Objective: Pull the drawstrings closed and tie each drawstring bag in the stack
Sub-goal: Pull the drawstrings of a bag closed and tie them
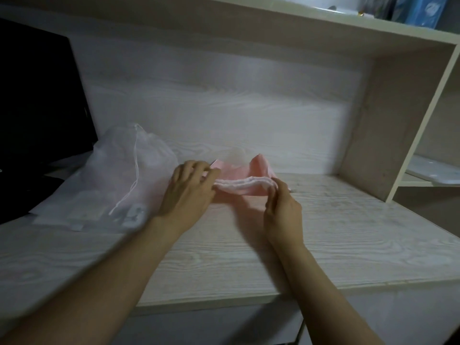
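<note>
- Head view is showing both hands reaching out over the desk [323,232], with the pink bag [258,168] lying just beyond the fingertips, between the two hands.
- The left hand [191,190] is curling its fingers over the left end of the bag's gathered hem [242,183]. The right hand [282,207] is pinching the right end between thumb and fingertips (the cord itself is too small for me to make out).
- The hem is running side to side from one hand to the other, and the rest of the bag is spreading away behind it.
- Neither hand is sitting nearer than the other, as each is holding its own end. I'd judge that any pull to close the mouth is going to run along that left-right line.
- Just past the left hand's outer side, the white mesh bags [119,175] are lying in a loose heap, with a white cord [136,168] trailing over them.
- The top one is looking gathered at its neck, though I cannot tell whether it is tied.
- Farther out on that side a black screen [37,95] is standing.
</note>
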`<act>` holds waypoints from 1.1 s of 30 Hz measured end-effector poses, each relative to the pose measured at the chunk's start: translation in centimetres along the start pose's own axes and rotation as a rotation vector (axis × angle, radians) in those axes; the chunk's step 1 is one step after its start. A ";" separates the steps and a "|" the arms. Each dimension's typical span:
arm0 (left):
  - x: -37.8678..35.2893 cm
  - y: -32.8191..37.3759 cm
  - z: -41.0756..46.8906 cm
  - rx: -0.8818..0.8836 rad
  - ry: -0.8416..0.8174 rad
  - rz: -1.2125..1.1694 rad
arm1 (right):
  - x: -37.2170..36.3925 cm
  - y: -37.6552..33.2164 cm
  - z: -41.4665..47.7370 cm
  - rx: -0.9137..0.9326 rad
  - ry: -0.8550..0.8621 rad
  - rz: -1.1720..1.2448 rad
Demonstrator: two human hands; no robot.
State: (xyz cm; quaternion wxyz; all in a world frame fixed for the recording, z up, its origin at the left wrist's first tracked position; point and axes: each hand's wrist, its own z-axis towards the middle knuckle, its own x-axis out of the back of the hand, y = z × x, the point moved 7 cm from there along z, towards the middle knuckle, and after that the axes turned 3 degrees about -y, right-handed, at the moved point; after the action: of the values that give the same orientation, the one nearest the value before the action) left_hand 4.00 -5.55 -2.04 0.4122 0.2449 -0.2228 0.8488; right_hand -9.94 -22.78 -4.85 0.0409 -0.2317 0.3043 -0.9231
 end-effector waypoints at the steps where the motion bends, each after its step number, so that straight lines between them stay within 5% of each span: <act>1: 0.0 -0.9 -0.2 0.092 0.001 -0.004 | 0.4 0.6 0.1 -0.043 0.030 0.002; 8: -1.8 -5.4 -2.2 0.552 -0.129 -0.505 | 1.4 1.2 0.0 -0.223 0.066 0.078; 13: -1.7 -6.6 -2.3 0.822 -0.107 -0.755 | 1.2 3.0 -0.3 -0.521 0.036 0.520; 18: -2.6 -5.2 -2.4 0.977 -0.243 -1.417 | -0.1 2.7 -0.9 -0.791 -0.056 0.970; 25: -3.8 -7.2 -3.1 1.031 -0.063 -1.284 | -0.8 2.6 -1.5 -0.884 -0.121 1.058; 30: -3.6 -10.0 -4.8 1.244 0.116 -1.052 | -0.1 3.1 -1.4 -0.980 0.070 1.447; 33: -3.6 -10.0 -5.1 1.334 0.244 -1.181 | 0.1 4.4 -1.0 -0.995 0.210 1.626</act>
State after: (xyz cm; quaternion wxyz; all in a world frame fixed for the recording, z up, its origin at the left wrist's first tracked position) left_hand 12.80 0.89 -6.47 0.5743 0.4160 0.5239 0.4718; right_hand -10.78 -25.87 -8.06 0.5385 0.1433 0.7313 -0.3933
